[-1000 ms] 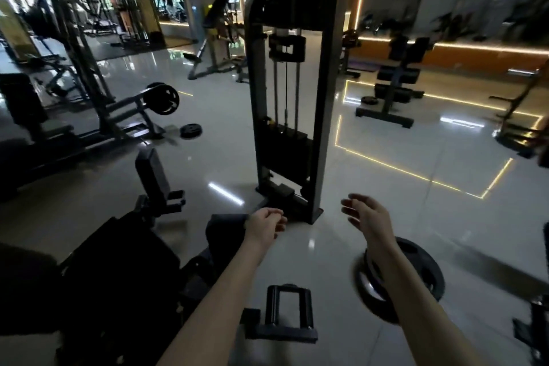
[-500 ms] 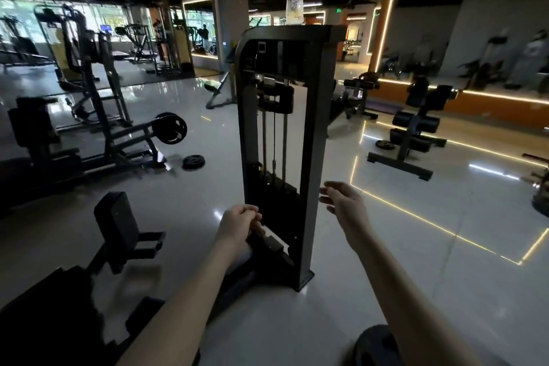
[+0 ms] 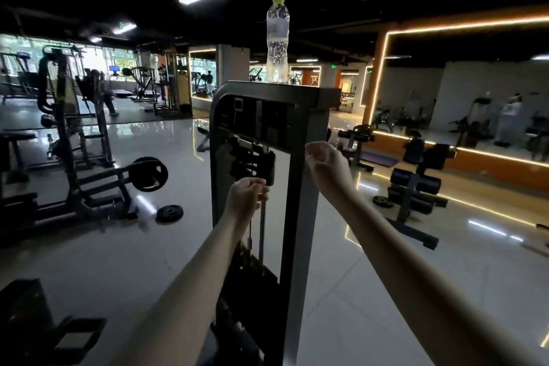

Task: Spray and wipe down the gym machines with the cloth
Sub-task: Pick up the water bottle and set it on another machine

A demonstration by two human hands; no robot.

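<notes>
1. The dark grey steel weight-stack machine (image 3: pixel 298 217) stands upright on the glossy pale tiled floor (image 3: pixel 118 261), directly ahead and at the centre of the view.
2. 1 clear plastic bottle with a yellow-green cap (image 3: pixel 277 41) stands upright on the machine's top crossbar, near the middle of it.
3. The left hand (image 3: pixel 245 199) is raised in front of the frame opening, at the level of the thin vertical guide rods (image 3: pixel 262 232). Its fingers are clenched in a loose fist. Whether the fingertips touch a rod cannot be determined.
4. The right hand (image 3: pixel 325 162) is raised higher, just beside the right upright of the frame. Its fingers are released and gently curved, with the palm turned left.
5. 1 black round weight plate (image 3: pixel 169 212) lies flat on the floor to the left of the machine, near a black plate-loaded lever machine (image 3: pixel 89 184).
6. 1 black padded roller bench (image 3: pixel 416 187) stands well apart to the right.
</notes>
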